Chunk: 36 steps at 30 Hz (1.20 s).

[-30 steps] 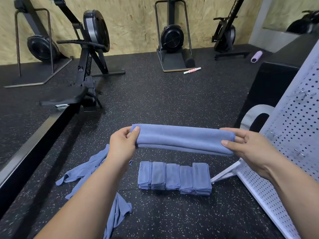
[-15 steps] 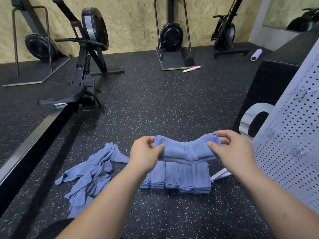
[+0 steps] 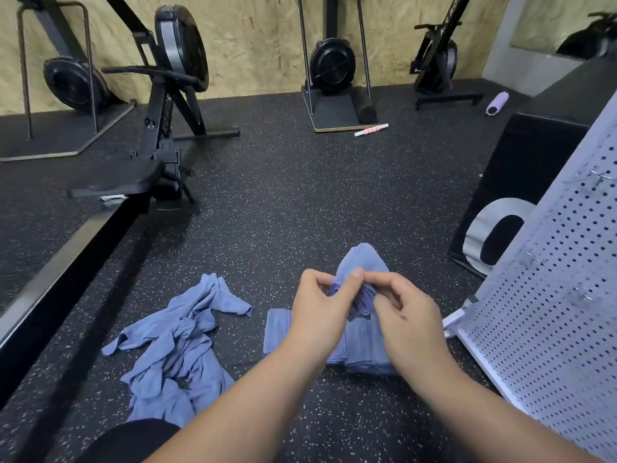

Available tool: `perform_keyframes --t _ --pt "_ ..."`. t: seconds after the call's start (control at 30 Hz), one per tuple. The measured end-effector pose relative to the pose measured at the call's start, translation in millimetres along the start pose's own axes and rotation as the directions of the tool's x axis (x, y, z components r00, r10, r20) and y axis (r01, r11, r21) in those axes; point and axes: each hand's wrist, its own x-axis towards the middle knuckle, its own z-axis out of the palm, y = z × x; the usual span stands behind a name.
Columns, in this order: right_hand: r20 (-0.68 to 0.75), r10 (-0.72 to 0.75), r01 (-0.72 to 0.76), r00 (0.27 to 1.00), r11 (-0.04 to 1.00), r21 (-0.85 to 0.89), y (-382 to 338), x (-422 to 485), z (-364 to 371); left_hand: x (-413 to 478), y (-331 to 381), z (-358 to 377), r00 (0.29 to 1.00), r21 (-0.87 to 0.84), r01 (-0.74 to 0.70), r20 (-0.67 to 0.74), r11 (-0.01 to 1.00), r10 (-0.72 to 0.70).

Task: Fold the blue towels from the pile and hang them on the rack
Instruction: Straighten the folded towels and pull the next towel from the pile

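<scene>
Pile (image 3: 173,342): loose, at 8 o'clock of the hands.
Folded row (image 3: 276,329): on the floor at 6 o'clock, partly under the hands.
Left hand (image 3: 320,305), right hand (image 3: 407,315): fingertips pinch the blue towel (image 3: 362,260) at its gathered ends, the doubled loop pointing to 12 o'clock.
Rack (image 3: 551,295): at 3 o'clock, right hand nearer.

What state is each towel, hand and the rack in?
held towel: bunched, pinched between both hands.
left hand: pinching held towel.
right hand: pinching held towel.
folded towels: folded, rowed on floor.
loose pile: crumpled, unfolded, on floor.
rack: visible hooks bare.
</scene>
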Motion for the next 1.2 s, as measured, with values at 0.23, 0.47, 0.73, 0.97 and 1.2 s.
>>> perform_keyframes --t 0.23,0.47,0.73,0.97,1.2 --pt "-0.15 0.037 -0.07 0.988 0.973 -0.219 9 26 -13 12 -1 -2 0.998 -0.157 0.063 0.038 0.986 -0.058" --pt "0.045 0.367 -0.369 0.929 0.918 0.144 21 39 -22 7 7 -2 0.947 -0.23 0.226 0.278 0.947 -0.159" --pt "0.199 0.103 -0.15 0.975 0.959 0.239 0 28 -24 20 -8 -4 0.957 0.133 0.016 0.286 0.991 -0.054" --pt "0.261 0.205 -0.259 0.943 0.946 0.196 18 23 -18 24 -16 9 0.985 0.198 -0.171 0.07 0.965 0.16" --pt "0.031 0.311 -0.306 0.95 0.946 -0.107 68 37 -41 29 -49 24 0.944 0.201 0.071 0.304 0.977 -0.131"
